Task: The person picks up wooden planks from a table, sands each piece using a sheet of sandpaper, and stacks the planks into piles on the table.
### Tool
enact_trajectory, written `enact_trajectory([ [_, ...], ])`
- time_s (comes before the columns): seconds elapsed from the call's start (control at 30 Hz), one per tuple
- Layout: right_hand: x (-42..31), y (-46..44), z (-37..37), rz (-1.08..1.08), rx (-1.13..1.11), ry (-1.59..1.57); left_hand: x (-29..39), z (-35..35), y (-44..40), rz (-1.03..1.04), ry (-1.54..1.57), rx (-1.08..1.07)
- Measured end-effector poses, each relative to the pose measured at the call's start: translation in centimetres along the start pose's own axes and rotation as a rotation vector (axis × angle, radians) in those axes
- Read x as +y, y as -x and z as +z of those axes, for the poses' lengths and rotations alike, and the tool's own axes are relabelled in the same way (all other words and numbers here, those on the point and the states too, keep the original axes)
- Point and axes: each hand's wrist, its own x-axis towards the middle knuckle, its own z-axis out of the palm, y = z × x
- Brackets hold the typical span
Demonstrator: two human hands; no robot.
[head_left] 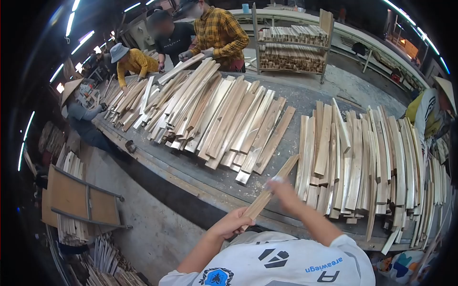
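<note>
My left hand (231,223) is closed around the near end of a wooden slat (260,204), close to my white shirt. The slat slants up and away to the right, its far end over the table edge of the right-hand pile. At its middle is my right hand (284,191), blurred, with the fingers closed in. A pale bit shows at those fingertips; what it is I cannot make out. Beyond lies a wide pile of slats (224,119) on the dark table (238,190), and to the right another row of slats (355,162).
Several people work around the table, one in a checked shirt (219,33) at the far side. A rack (293,47) stacked with slats stands behind. On the left floor is a cart with a brown panel (86,198), near bundles of wood (107,260).
</note>
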Motion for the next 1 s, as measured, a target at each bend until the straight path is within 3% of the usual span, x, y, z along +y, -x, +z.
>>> enact_trajectory([
  [0.03,-1.8,0.5,0.7,0.111,-0.076,-0.226,-0.1,0.0,0.1,-0.017,0.029,0.003],
  [0.07,-1.4,2.4,2.2,-0.305,-0.054,-0.088,-0.5,-0.1,0.2,-0.036,0.060,0.005],
  [0.17,1.5,1.9,1.0,-0.447,-0.147,0.163,-1.4,1.0,0.1,-0.066,0.265,-0.024],
  [0.2,-0.7,0.3,-1.9,0.101,-0.196,-0.253,-1.9,1.6,0.3,-0.078,0.359,-0.038],
  [0.3,3.7,-0.3,-1.8,-0.099,0.165,0.276,-2.0,2.7,0.5,-0.052,0.513,-0.092],
  [0.33,-0.3,-0.2,-1.6,0.271,-0.109,-0.412,-1.9,2.8,0.2,-0.051,0.576,-0.094],
  [0.43,-2.2,4.1,0.4,-0.726,-0.005,0.158,-3.3,3.8,0.7,-0.065,0.689,-0.068],
  [0.47,-0.3,3.7,0.3,-0.652,-0.113,0.108,-3.2,4.5,0.9,-0.057,0.661,-0.044],
  [0.57,3.3,0.6,-3.0,0.056,-0.033,0.007,-3.5,5.8,1.1,-0.031,0.555,0.002],
  [0.6,5.5,0.7,-2.2,-0.209,0.178,0.172,-3.7,6.2,1.0,-0.020,0.516,0.012],
  [0.7,0.4,4.4,-0.4,-0.286,-0.148,-0.025,-3.5,7.6,1.6,0.048,0.450,-0.038],
  [0.73,-0.4,5.7,0.0,-0.675,0.007,0.053,-3.7,8.0,1.7,0.044,0.479,-0.043],
  [0.83,2.8,3.7,-1.0,0.111,-0.277,-0.469,-4.0,8.8,1.4,0.040,0.601,-0.075],
  [0.87,2.7,2.7,-3.1,-0.058,-0.103,-0.121,-4.1,8.8,1.2,0.036,0.668,-0.092],
  [0.93,9.4,0.6,-3.9,-0.162,0.193,0.094,-3.6,9.1,1.5,0.040,0.695,-0.068],
  [1.0,7.7,1.3,-4.2,-0.039,-0.002,0.076,-3.5,9.4,1.5,0.036,0.701,-0.060],
])
